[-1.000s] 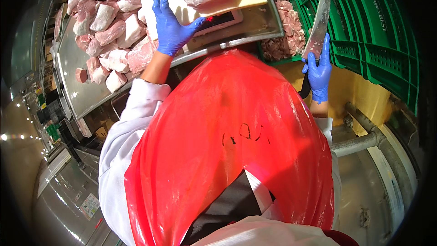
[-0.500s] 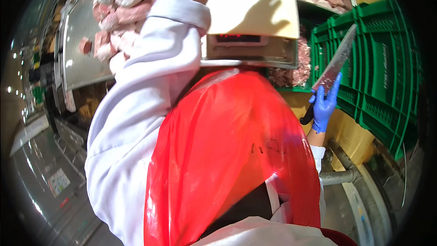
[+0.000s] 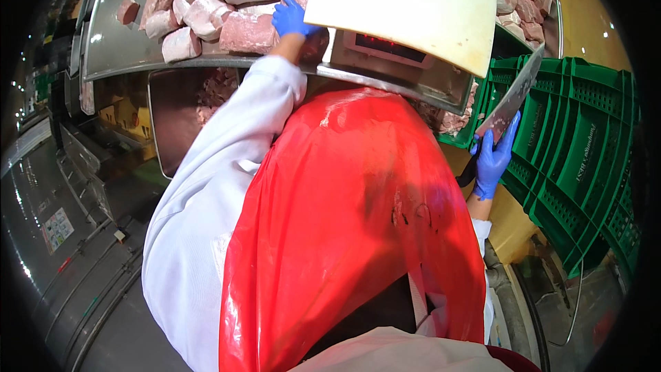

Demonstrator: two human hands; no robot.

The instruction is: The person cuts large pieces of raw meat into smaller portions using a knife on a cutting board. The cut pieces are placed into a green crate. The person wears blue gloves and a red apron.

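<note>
My left hand (image 3: 290, 18), in a blue glove, reaches onto a heap of pale pink meat chunks (image 3: 249, 32) beside the cutting board. Its fingers are spread and touch the meat at the board's left edge; the fingertips' underside is hidden. The white cutting board (image 3: 406, 10) has a bare top. Low on the right, my gloved right hand (image 3: 491, 165) is closed around the dark handle of a large knife (image 3: 515, 95). The broad blade, with specks of meat on it, points up and away, in front of a green crate.
Green plastic crates (image 3: 575, 145) stand on the right. Under the board sits a scale with a lit display (image 3: 391, 48). A metal tray of meat (image 3: 527, 10) lies far right. Below the steel table edge, at left, is a bin (image 3: 172, 114) with meat scraps.
My left hand has come back from beyond the board, out of view, down onto the meat at its left. The view has shifted. My right hand still holds the knife in much the same place.
</note>
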